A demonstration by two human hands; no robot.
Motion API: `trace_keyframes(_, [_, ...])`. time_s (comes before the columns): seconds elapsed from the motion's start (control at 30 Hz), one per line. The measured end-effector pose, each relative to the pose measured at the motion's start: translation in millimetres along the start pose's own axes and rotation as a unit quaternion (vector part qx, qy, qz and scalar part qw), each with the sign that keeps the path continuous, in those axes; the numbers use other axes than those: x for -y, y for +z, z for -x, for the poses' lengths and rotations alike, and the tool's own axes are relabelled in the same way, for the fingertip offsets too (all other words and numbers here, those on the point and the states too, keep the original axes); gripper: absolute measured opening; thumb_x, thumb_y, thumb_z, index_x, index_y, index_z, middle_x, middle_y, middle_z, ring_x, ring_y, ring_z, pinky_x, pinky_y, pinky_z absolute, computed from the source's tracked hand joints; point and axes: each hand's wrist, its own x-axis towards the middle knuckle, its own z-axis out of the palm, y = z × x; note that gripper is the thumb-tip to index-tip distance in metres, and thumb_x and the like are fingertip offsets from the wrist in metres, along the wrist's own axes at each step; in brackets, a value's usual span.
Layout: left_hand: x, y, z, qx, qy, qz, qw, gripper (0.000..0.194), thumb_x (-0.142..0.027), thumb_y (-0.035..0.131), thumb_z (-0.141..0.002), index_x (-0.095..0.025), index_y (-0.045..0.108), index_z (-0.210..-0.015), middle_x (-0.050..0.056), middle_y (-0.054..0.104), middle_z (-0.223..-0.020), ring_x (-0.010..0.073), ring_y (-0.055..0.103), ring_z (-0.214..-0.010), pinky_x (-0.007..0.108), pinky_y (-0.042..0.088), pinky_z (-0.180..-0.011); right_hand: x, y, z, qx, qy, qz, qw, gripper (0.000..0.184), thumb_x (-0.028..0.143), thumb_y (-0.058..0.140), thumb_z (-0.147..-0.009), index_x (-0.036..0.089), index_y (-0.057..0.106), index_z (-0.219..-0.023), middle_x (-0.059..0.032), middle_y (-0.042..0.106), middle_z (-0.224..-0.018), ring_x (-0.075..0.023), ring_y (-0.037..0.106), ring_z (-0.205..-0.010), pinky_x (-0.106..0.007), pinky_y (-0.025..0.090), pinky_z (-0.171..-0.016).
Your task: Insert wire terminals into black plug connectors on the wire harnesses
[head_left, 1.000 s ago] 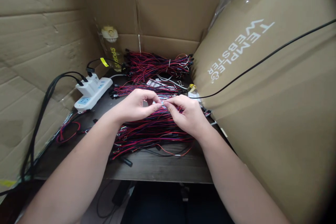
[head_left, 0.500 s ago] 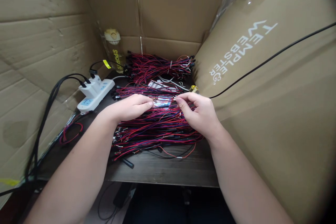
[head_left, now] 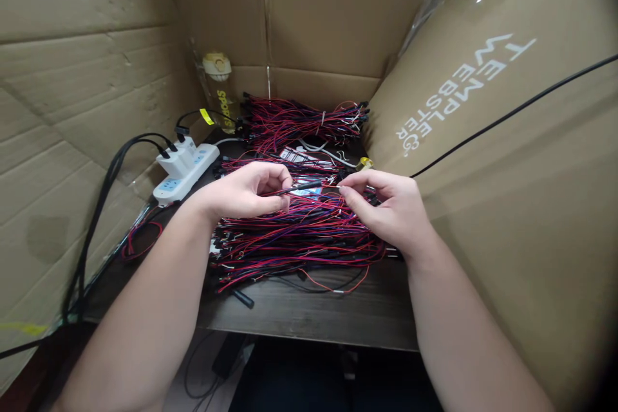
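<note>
Across the back and both sides: brown cardboard walls (head_left: 323,13), the right one printed in white lettering.
Desk: a dark wood top (head_left: 318,315) between the walls.
Wire piles: a near pile (head_left: 299,232) of red, blue and black wires spread left to right; a far bundle (head_left: 294,122) tied with a white band.
Left hand (head_left: 248,190): fingers curled, thumb and fingers pinched about the held lead.
Right hand (head_left: 386,206): thumb and forefinger together at the lead's thin end, the rest loosely bent.
Power strip (head_left: 186,174): white, at far left, with plugs in it.
Held lead (head_left: 306,186): a black sleeve with a thin wire, above the piles — long axis left to right, tipped slightly up toward the right, thin end pointing right.
Change: a second ago the fingertips nearly met; now they stand apart — the sleeve shows between them.
</note>
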Motion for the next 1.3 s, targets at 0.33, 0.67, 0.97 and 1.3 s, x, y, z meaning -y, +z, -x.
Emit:
trace_keyframes(0.33, [-12, -2.4, 9, -0.067, -0.014, 0.069, 0.995, 0.023, -0.025, 0.083, -0.082, -0.016, 0.067, -0.096, 0.001, 0.07, -0.076, 0.0051, 0.055, -0.053, 0.014, 0.041, -0.044, 0, -6, 5, -0.019, -0.014, -0.086, 0.996, 0.003, 0.02, 0.077, -0.084, 0.021, 0.074, -0.084, -0.0012, 0.07, -0.074, -0.0147, 0.061, -0.066, -0.031, 0.049, -0.061])
trace_keyframes(0.67, [-13, -6.0, 9, -0.084, -0.035, 0.05, 0.995, 0.022, -0.03, 0.086, -0.08, -0.014, 0.074, -0.087, -0.003, 0.059, -0.052, 0.0053, 0.048, -0.04, 0.014, 0.036, -0.035, 1, -13, 3, 0.049, -0.074, -0.109, 0.99, 0.011, 0.009, 0.074, -0.082, 0.02, 0.077, -0.083, 0.0037, 0.055, -0.066, -0.0102, 0.05, -0.061, -0.029, 0.042, -0.06])
trace_keyframes(0.97, [-7, -5.2, 4, -0.112, -0.048, 0.041, 0.992, 0.02, -0.032, 0.077, -0.089, -0.015, 0.067, -0.091, 0.003, 0.075, -0.073, 0.0079, 0.06, -0.042, 0.014, 0.044, -0.035, -4, -11, 2, 0.082, -0.084, -0.057, 0.992, 0.006, 0.023, 0.076, -0.086, 0.019, 0.08, -0.088, -0.0001, 0.063, -0.072, -0.014, 0.058, -0.069, -0.031, 0.048, -0.067])
trace_keyframes(1.3, [1, -2.8, -5, -0.144, -0.069, -0.018, 0.987, 0.03, -0.043, 0.075, -0.088, -0.016, 0.065, -0.097, 0.004, 0.074, -0.071, 0.0127, 0.065, -0.048, 0.019, 0.047, -0.041, -8, -4, -2, 0.122, 0.02, -0.095, 0.988, 0.009, 0.027, 0.078, -0.086, 0.018, 0.076, -0.084, -0.0028, 0.075, -0.086, -0.0155, 0.067, -0.082, -0.031, 0.05, -0.079])
